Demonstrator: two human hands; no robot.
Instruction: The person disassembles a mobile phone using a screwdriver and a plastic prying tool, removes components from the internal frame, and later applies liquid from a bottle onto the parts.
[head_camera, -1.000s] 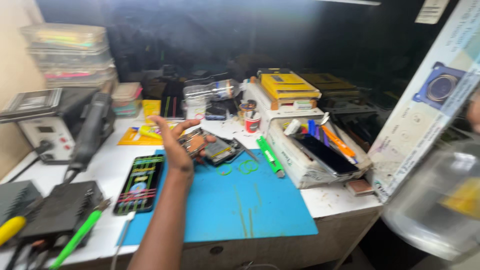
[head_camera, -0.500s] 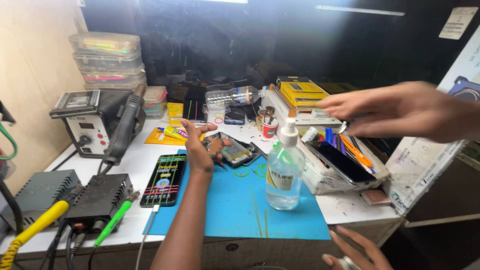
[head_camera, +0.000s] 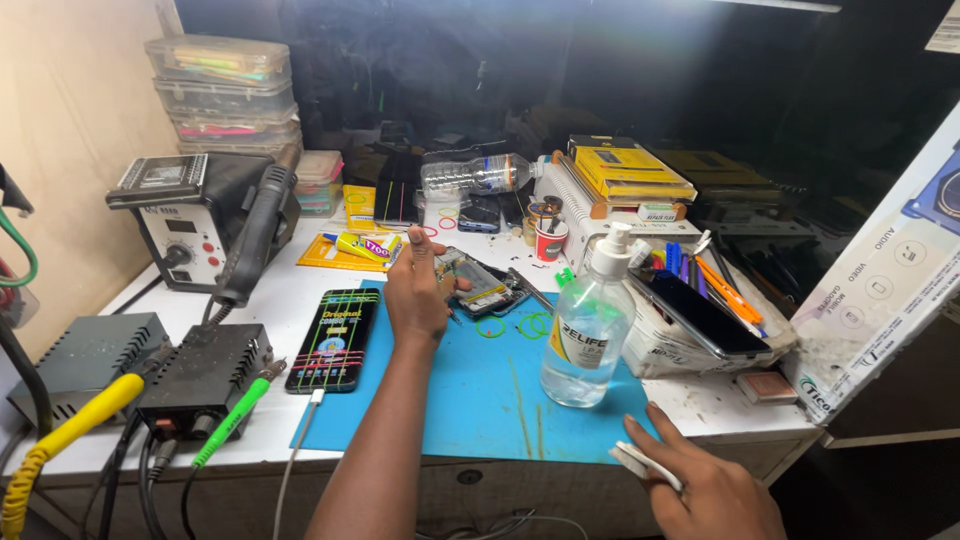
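Observation:
My left hand (head_camera: 415, 295) reaches over the blue mat (head_camera: 480, 400) and grips the near end of an opened phone (head_camera: 480, 283), whose insides face up. At the bottom right, by the bench's front edge, my right hand (head_camera: 712, 492) pinches a small white wad (head_camera: 640, 462). A clear pump bottle of liquid (head_camera: 588, 335) stands upright on the mat between the two hands, touching neither.
A second phone with a lit screen (head_camera: 333, 337) lies left of my forearm, cable attached. A hot-air station (head_camera: 205, 215), power boxes (head_camera: 205, 372) and probes fill the left side. A tray holding a dark phone and pens (head_camera: 700, 320), stacked boxes and a lying water bottle (head_camera: 475, 175) crowd the back and right.
The pump bottle came in from the right and now stands on the mat; the hand that reached over it has gone. My right hand rose into view with the white wad.

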